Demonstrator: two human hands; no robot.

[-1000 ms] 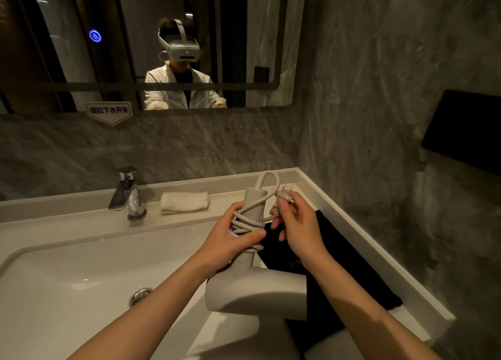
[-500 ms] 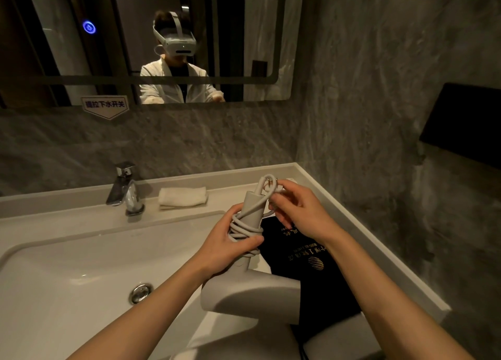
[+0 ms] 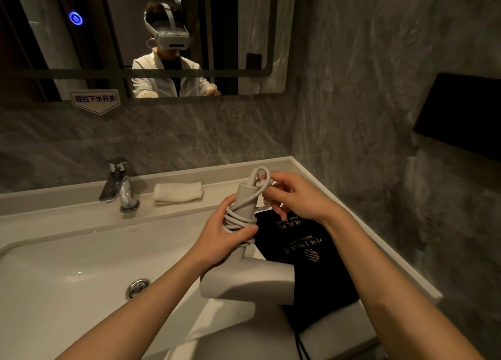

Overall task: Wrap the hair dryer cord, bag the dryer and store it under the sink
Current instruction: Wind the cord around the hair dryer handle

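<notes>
Dim grey marble walls and a pale counter [image 3: 81,218] frame this one, and both hands are busy just above the basin's right edge. Right hand [image 3: 295,197] first: fingers curled in, pinching the loose end of the cord [image 3: 238,220] right at the top of the handle, where a loop arcs over the tip. Whether the plug sits inside that pinch I cannot tell; the fingers hide it. Left hand [image 3: 219,237] is clamped around the handle lower down, thumb pressed over the stacked coils to pin them in place. The hair dryer [image 3: 246,281] stands with its handle pointing up and away from the person, barrel down near the counter edge, nozzle end aimed right. So the free end lies just above and right of the coils, with the right hand the nearer one; the tuck looks like it has to go down along the handle's long axis, under a wrap. Directly beneath the right wrist lies the black bag [image 3: 306,254], flat on the counter, gold lettering up, waiting. Bagging looks like the next stage.
</notes>
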